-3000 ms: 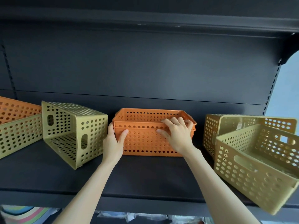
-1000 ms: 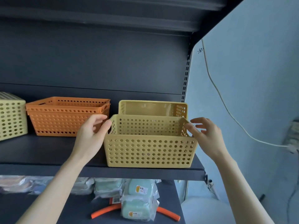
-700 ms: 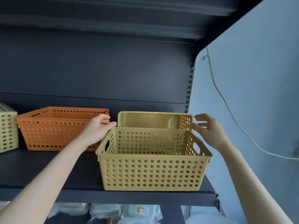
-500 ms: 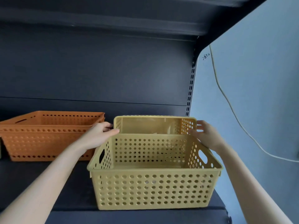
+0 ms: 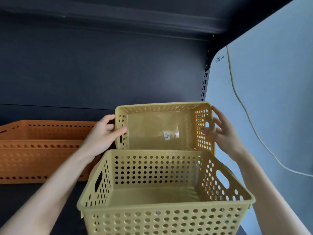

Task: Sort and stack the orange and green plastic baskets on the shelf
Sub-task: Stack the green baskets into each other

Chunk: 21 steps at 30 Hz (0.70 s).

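Two yellow-green perforated baskets are at the shelf's right end. The front basket [image 5: 162,209] stands upright near the shelf edge, its inside bare. Behind it, the rear basket [image 5: 157,129] lies on its side with its opening facing me and a small label on its bottom. My left hand [image 5: 103,134] grips the rear basket's left wall, thumb inside the rim. My right hand [image 5: 223,131] presses its right wall with fingers spread. Stacked orange baskets [image 5: 39,150] sit to the left.
The dark shelf [image 5: 22,206] has a dark back panel and another shelf overhead. A slotted upright [image 5: 204,87] marks the shelf's right end. Beyond it is a pale wall with a cable [image 5: 250,122] hanging down.
The view has come closer and lower over the front basket. Both hands have closed onto the sides of the rear green basket, and the front basket looms larger in the foreground.
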Motion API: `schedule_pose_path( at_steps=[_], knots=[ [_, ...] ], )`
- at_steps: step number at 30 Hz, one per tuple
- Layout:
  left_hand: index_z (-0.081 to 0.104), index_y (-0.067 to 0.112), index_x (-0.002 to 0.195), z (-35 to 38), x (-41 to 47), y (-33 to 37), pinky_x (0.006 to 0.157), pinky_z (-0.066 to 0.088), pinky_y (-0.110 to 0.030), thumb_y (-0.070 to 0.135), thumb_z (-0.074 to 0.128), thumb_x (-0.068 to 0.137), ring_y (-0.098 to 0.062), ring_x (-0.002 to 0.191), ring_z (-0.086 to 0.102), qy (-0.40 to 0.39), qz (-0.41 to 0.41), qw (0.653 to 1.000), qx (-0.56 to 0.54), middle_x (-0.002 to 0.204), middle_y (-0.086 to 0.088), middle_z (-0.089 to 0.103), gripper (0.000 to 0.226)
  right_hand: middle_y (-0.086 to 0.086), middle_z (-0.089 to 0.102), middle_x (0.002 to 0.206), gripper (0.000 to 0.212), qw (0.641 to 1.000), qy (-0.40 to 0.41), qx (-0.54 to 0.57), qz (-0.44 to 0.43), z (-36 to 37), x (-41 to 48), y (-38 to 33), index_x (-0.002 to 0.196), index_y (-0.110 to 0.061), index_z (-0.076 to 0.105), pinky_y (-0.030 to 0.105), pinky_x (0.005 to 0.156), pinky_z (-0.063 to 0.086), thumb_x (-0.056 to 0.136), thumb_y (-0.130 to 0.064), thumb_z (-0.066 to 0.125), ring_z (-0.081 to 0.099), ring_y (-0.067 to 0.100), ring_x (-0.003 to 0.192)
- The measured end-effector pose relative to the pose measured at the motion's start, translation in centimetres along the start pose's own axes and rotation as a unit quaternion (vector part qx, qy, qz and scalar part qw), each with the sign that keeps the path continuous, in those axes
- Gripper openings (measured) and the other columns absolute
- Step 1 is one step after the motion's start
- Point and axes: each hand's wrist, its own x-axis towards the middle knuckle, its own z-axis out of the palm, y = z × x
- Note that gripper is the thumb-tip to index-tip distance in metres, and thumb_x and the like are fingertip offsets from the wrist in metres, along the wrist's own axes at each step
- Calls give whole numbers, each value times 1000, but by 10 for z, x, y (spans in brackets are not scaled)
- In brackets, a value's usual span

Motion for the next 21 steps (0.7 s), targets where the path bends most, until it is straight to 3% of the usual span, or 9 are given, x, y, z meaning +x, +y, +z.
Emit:
schedule_pose_path(
  at_steps=[2,5,8,12,18,21],
  knots=[
    [41,20,135,0,5,0,73,45,-13,18,65,86,8,86,61,24,19,999,-26,92,20,63,54,-5,60,115,65,1000,15,11,-20,-1,3,-3,141,-27,32,27,66,59,89,7,53,68,11,91],
    [45,18,131,-4,11,4,96,46,-36,13,67,84,-7,104,62,46,48,996,-60,102,15,68,51,-3,59,118,58,998,35,21,-38,1,5,-11,130,-24,39,23,62,57,88,14,50,68,1,88],
    [45,15,132,-10,11,15,93,48,-31,6,64,83,-7,105,64,32,80,988,-131,105,10,70,53,2,59,124,51,994,78,48,-57,2,5,-21,113,-25,46,24,65,57,86,17,51,68,2,87],
    [42,28,135,-21,-1,25,95,46,-34,12,66,72,-10,115,58,18,114,974,-197,123,5,63,69,-16,63,112,53,986,114,27,-115,-3,-4,-39,107,-37,54,35,86,55,83,9,61,66,11,97],
    [31,31,145,-35,-36,45,97,45,-33,11,68,69,-4,120,53,11,160,963,-218,129,9,57,87,-9,65,89,55,980,108,91,-139,-14,-32,-68,114,-42,58,30,82,55,84,4,63,65,16,93],
    [35,37,140,-42,-65,53,100,42,-35,25,84,60,-1,125,48,-2,172,962,-213,131,14,56,94,-6,67,89,46,976,116,121,-142,-19,-57,-80,115,-33,63,30,80,54,83,-1,66,66,19,90]
  ],
)
